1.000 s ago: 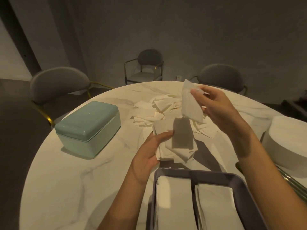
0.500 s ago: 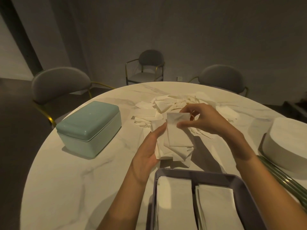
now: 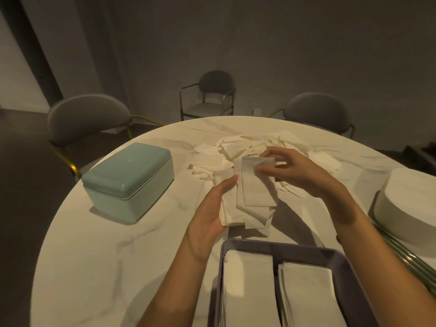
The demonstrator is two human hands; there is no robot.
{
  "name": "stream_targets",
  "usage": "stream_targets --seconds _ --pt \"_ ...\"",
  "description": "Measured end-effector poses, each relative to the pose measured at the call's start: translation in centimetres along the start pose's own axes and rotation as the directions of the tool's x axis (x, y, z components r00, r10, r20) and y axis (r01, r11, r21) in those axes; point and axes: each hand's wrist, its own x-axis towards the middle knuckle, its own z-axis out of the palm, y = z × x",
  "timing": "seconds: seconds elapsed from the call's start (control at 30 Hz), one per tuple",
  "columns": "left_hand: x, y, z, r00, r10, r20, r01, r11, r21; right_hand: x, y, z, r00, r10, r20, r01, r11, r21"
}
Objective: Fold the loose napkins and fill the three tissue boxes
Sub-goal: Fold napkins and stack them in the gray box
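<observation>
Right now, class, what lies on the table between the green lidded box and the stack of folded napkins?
In the head view, only the left hand, resting against the stack of folded napkins; otherwise bare marble table up to the green lidded box.

Top napkin (image 3: pixel 256 185): white, folded to a narrow rectangle, lying on the stack, long side pointing away from the person.
Stack of folded napkins (image 3: pixel 245 213): uneven, edges not aligned, on the table just beyond the grey box.
Loose napkins (image 3: pixel 236 149): a scattered white heap behind the stack.
Grey box (image 3: pixel 354 274): open, two compartments, each holding flat folded napkins.
Teal box (image 3: pixel 128 180): lid closed, on the left, apart from the heap.
White round box (image 3: pixel 408 208): at the right edge, partly cut off.
</observation>
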Motion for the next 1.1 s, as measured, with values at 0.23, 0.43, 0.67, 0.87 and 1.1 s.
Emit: stream_targets --seconds 0.23,0.43,0.67,0.87,1.1 --pt "1.7 -0.3 -1.1 0.999 0.001 0.033 0.003 0.993 -0.119 -0.4 -1.0 0.1 0.995 -0.071 -0.073 0.081 0.987 0.142" --pt "1.5 0.2 -1.1 0.999 -0.035 0.038 0.044 0.964 -0.261 -1.1 -2.8 0.1 0.989 -0.098 0.109 0.057 0.942 0.331" --pt "-0.4 0.2 1.1 0.996 0.062 -0.059 -0.061 0.998 0.016 0.0 -1.4 3.1 0.988 -0.132 -0.079 0.125 0.988 -0.085" --pt "-0.3 0.2 0.8 0.992 0.032 -0.121 -0.037 0.999 -0.04 -0.1 -1.7 1.6 0.982 -0.149 -0.112 0.144 0.988 -0.054" --pt "-0.2 0.2 0.2 0.991 0.056 -0.119 -0.064 0.996 -0.065 -1.1 -2.1 -1.2 0.992 -0.116 -0.041 0.121 0.979 0.164"
